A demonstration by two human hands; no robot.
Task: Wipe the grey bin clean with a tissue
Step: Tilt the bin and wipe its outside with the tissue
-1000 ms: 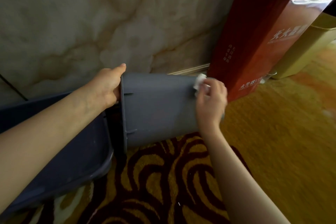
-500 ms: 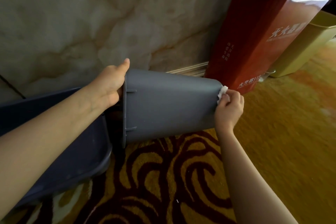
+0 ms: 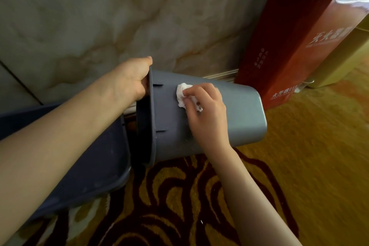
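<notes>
The grey bin (image 3: 241, 118) lies tipped on its side above the carpet, with its open mouth to the left and its base to the right. My left hand (image 3: 131, 81) grips the upper rim, thumb on top and fingers inside. My right hand (image 3: 205, 110) presses a crumpled white tissue (image 3: 182, 95) against the bin's outer wall, close to the rim. Part of the tissue is hidden under my fingers.
A dark blue-grey container (image 3: 95, 168) lies at the left under my left forearm. A tall red box (image 3: 289, 46) and a beige-green bin (image 3: 339, 64) stand at the right against the marble wall (image 3: 119, 16). A patterned yellow and maroon carpet (image 3: 179, 201) covers the floor.
My right hand has slid the tissue leftward along the bin's wall, from the base end to near the rim. My left hand keeps its hold on the rim.
</notes>
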